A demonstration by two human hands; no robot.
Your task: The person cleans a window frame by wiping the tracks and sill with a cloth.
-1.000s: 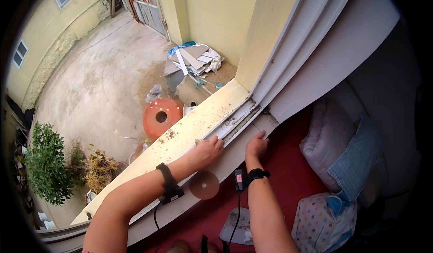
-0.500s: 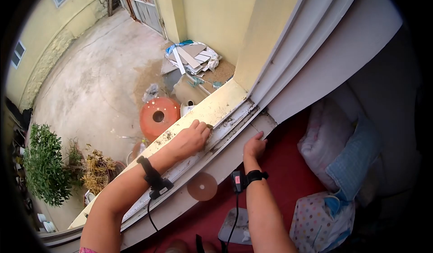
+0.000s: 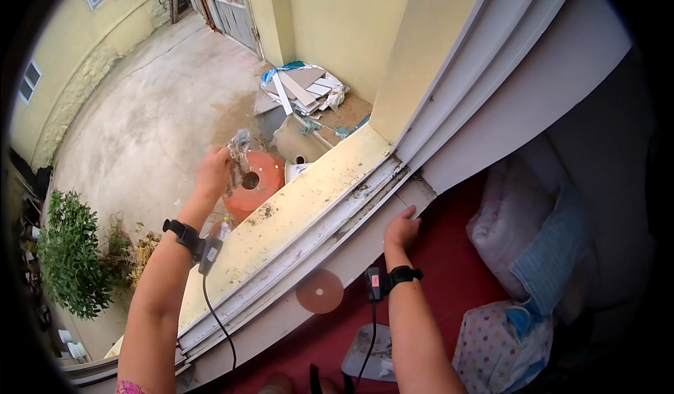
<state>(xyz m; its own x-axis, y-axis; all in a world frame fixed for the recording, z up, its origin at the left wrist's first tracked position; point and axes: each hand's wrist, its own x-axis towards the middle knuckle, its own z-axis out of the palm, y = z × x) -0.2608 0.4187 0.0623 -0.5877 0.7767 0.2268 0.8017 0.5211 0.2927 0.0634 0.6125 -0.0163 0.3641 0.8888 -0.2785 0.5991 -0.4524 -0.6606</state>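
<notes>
My left hand [image 3: 213,174] is stretched out beyond the window sill, over the courtyard. Its fingers are closed on a crumpled, dirty grey rag [image 3: 239,161] that hangs down in front of an orange-red round object with a hole [image 3: 263,183]. My right hand [image 3: 401,228] rests at the inner ledge [image 3: 365,243] with its fingers loosely bent and nothing visible in them. Between the hands runs the white window track [image 3: 295,246], dirty along its grooves. Dark specks of dirt lie on the yellow outer sill [image 3: 281,215].
A brown disc [image 3: 319,291] lies on the inner ledge. Below are a shallow translucent tray [image 3: 371,352] and a red surface [image 3: 435,282]. Bedding [image 3: 509,229] and a dotted cloth [image 3: 502,345] lie at right. Outside are boards [image 3: 302,89] and a leafy plant [image 3: 74,257].
My left hand has lifted from the window track and moved left, out over the courtyard, with the rag hanging from it. My right hand stays at the inner ledge.
</notes>
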